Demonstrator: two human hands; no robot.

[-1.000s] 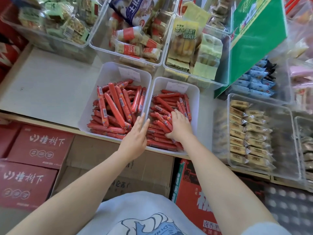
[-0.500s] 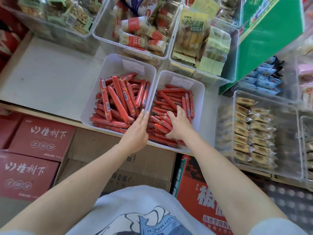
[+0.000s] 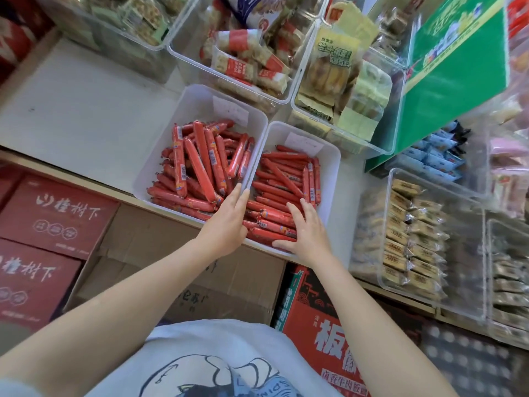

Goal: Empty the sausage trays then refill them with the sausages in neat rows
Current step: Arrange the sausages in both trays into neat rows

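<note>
Two white trays sit side by side on the shelf (image 3: 71, 110), touching along their long walls, and both are still loaded with red sausages, too many and too piled up to count properly. The left tray (image 3: 197, 101) has the fatter sausages (image 3: 200, 164) heaped every which way, some crossing over others. The right tray (image 3: 329, 173) has thinner sausages (image 3: 274, 179), most lying roughly crosswise with a few along the right wall running lengthwise. Each tray has one paper label on its far wall, so two labels total. Two hands are in there: the left hand (image 3: 226, 222) is flat with fingers straight and close together, edge-on right at the wall where the trays meet, fingertips touching the near sausages at that divider, not gripping anything. The right hand (image 3: 306, 233) is spread wide, palm down, resting on the near right corner of the thin sausages, thumb stretched along the tray's front edge, also not closed around any. Behind are three clear bins of packaged snacks, plus more clear bins off to the right. Under the shelf I count two dark red boxes on the left, one brown carton (image 3: 183, 267) in the middle, one red box (image 3: 320, 325) to its right.
</note>
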